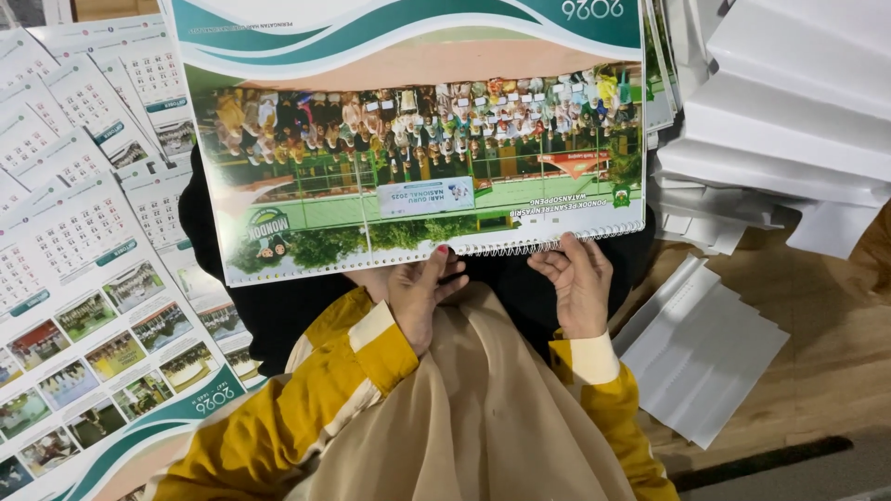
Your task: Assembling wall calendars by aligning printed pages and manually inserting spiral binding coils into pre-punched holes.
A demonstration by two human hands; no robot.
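Your left hand (418,292) under calendar's (418,139) near edge, fingers curled up on it, grasping beside wire binding (548,243). Your right hand (580,283) at same edge, fingers bent against binding; grip there cannot tell. Calendar lies across your lap, upside down to you, group photo facing up. Loose calendar sheets (83,278) fanned on floor at your left, touching lap. White paper stacks (789,102) at far right; white folded sheets (705,357) on wooden floor (826,371) just beside right sleeve.
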